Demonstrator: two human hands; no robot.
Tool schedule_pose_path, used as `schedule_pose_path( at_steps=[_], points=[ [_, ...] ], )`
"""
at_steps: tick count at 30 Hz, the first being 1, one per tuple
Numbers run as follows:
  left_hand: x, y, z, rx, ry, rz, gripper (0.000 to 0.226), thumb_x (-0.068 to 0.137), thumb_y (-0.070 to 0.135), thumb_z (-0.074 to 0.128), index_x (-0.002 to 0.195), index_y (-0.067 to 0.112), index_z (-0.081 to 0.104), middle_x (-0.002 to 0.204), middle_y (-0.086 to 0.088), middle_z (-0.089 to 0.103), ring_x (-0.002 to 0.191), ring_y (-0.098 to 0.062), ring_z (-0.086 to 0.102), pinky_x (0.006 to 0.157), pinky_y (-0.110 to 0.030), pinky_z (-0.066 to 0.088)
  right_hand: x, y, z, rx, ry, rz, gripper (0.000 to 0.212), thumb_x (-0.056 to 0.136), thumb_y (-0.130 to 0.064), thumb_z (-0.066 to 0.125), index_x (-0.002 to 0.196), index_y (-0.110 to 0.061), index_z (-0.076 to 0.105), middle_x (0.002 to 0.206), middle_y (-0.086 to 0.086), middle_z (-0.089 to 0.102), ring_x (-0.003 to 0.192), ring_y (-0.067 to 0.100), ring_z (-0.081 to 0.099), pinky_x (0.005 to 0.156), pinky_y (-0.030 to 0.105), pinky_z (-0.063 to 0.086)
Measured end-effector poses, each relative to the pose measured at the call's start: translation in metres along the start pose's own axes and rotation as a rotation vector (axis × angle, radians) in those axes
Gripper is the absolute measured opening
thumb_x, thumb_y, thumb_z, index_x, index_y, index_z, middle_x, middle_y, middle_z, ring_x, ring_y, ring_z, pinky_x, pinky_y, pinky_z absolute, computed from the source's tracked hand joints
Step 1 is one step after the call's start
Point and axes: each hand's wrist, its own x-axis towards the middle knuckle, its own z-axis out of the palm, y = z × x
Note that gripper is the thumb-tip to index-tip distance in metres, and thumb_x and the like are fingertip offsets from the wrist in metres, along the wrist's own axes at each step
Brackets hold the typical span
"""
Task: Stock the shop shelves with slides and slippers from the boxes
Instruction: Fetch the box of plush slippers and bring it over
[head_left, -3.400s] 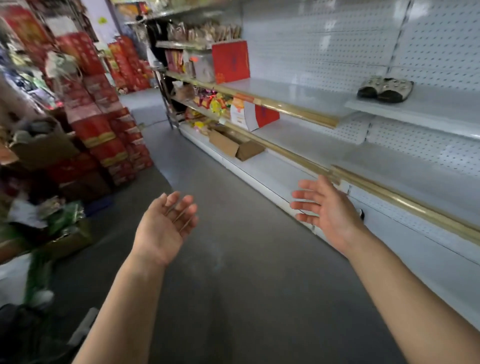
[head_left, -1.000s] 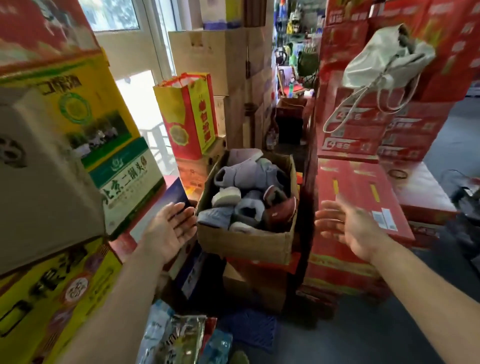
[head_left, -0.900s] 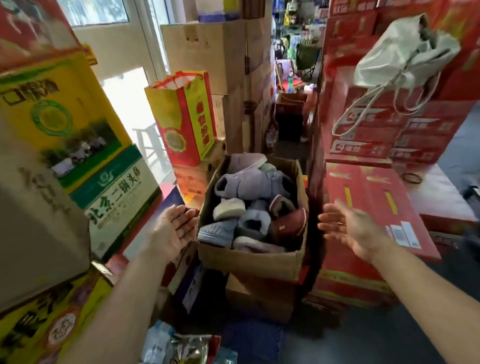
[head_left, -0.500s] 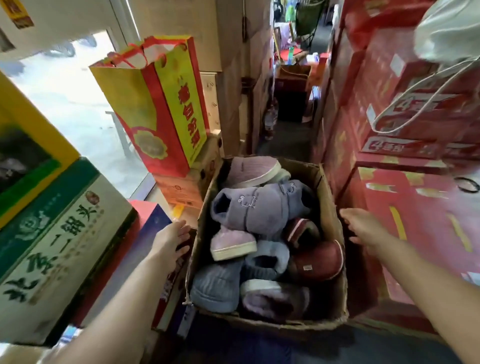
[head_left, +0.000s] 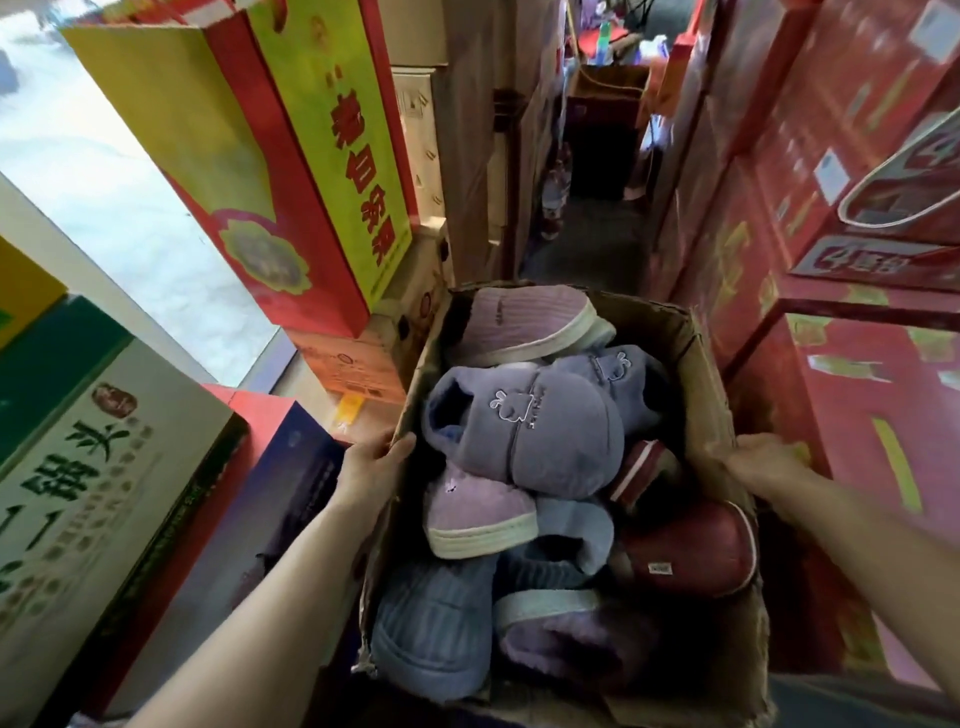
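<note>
An open brown cardboard box (head_left: 711, 395) stands below me, heaped with several plush slippers. On top lies a grey-blue slipper (head_left: 540, 436) with a small embroidered figure; a lilac slipper (head_left: 519, 322) sits at the far end and a dark red slipper (head_left: 691, 551) at the right. My left hand (head_left: 371, 467) grips the box's left wall, thumb over the rim. My right hand (head_left: 763, 460) holds the right wall from outside; its fingers are hidden behind the box.
A yellow and red gift bag (head_left: 291, 171) stands on cartons at the far left. Printed gift boxes (head_left: 104, 493) crowd the left side. Stacked red cartons (head_left: 857, 364) wall in the right. A narrow aisle (head_left: 587, 234) runs ahead between the stacks.
I turned from the white shelves to the stacked goods and came close over the slipper box. Both hands, open a second ago, have closed onto the box's two side walls.
</note>
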Motion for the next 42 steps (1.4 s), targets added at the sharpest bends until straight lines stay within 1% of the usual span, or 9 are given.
schedule_pose_path(
  at_steps=[1,3,6,11,16,21,25,35,42],
  points=[
    [0.002,-0.002,0.000,0.073,0.042,0.031,0.014,0.096,0.031,0.059,0.095,0.023,0.071,0.086,0.001,0.070,0.078,-0.011,0.063,0.065,-0.024,0.049,-0.001,-0.001,-0.001,-0.009,0.002,-0.007,0.035,0.097,-0.014,0.054,0.118,0.013,0.058,0.106,0.027,0.064,0.099,0.039,0.060,0.087,0.031,0.046],
    [0.011,-0.007,-0.002,0.156,0.132,0.044,0.028,0.092,0.043,0.058,0.085,0.019,0.071,0.083,-0.004,0.071,0.080,-0.021,0.066,0.072,-0.033,0.053,-0.005,-0.002,-0.003,-0.026,0.013,-0.036,0.037,0.098,-0.015,0.053,0.120,0.014,0.057,0.111,0.029,0.062,0.108,0.041,0.056,0.086,0.038,0.042],
    [0.020,-0.008,-0.003,0.246,0.181,0.067,0.039,0.090,0.052,0.052,0.096,0.017,0.068,0.089,-0.009,0.070,0.088,-0.030,0.065,0.080,-0.041,0.053,0.010,0.004,-0.004,-0.146,-0.029,-0.105,0.038,0.099,-0.029,0.049,0.105,0.004,0.065,0.074,0.012,0.063,0.069,0.028,0.060,0.060,0.034,0.046],
    [0.022,-0.003,0.002,0.301,0.221,0.128,0.035,0.095,0.047,0.045,0.106,0.021,0.067,0.102,-0.016,0.068,0.098,-0.036,0.061,0.086,-0.045,0.050,0.031,0.018,-0.005,-0.276,-0.030,-0.171,0.043,0.096,-0.049,0.041,0.099,-0.014,0.066,0.098,0.011,0.070,0.100,0.031,0.063,0.096,0.042,0.044],
    [0.024,-0.006,-0.001,0.289,0.260,0.197,0.031,0.096,0.041,0.049,0.084,0.017,0.063,0.089,-0.020,0.066,0.084,-0.034,0.059,0.074,-0.042,0.046,0.023,0.019,-0.007,-0.287,0.028,-0.227,0.042,0.095,-0.052,0.042,0.088,-0.017,0.064,0.097,0.010,0.070,0.102,0.033,0.062,0.098,0.044,0.044],
    [0.006,-0.012,-0.011,0.267,0.327,0.194,0.042,0.094,0.040,0.049,0.066,0.009,0.049,0.065,-0.012,0.051,0.067,-0.027,0.045,0.064,-0.041,0.040,0.014,0.017,-0.015,-0.302,0.033,-0.306,0.046,0.094,-0.052,0.046,0.066,-0.016,0.054,0.081,0.009,0.066,0.087,0.035,0.064,0.079,0.040,0.049],
    [-0.017,-0.005,-0.027,0.260,0.345,0.223,0.045,0.096,0.036,0.051,0.063,0.006,0.043,0.061,-0.009,0.044,0.063,-0.023,0.040,0.058,-0.037,0.033,0.000,0.010,-0.025,-0.290,0.022,-0.392,0.047,0.096,-0.044,0.049,0.059,-0.015,0.046,0.062,0.003,0.053,0.070,0.029,0.058,0.062,0.033,0.039],
    [-0.130,0.007,-0.069,0.225,0.485,0.233,0.044,0.095,0.039,0.052,0.075,-0.001,0.056,0.076,-0.025,0.059,0.063,-0.021,0.043,0.058,-0.038,0.037,-0.043,-0.002,-0.062,-0.339,-0.050,-0.637,0.049,0.097,-0.039,0.050,0.057,-0.010,0.050,0.058,0.006,0.054,0.063,0.027,0.056,0.061,0.037,0.042],
    [-0.257,-0.023,-0.071,0.231,0.663,0.197,0.047,0.099,0.039,0.050,0.071,0.001,0.053,0.062,-0.010,0.052,0.059,-0.022,0.041,0.058,-0.036,0.031,-0.086,0.010,-0.089,-0.398,-0.140,-0.887,0.044,0.098,-0.034,0.049,0.063,-0.010,0.058,0.066,0.007,0.057,0.071,0.025,0.055,0.057,0.032,0.031]
  ],
)
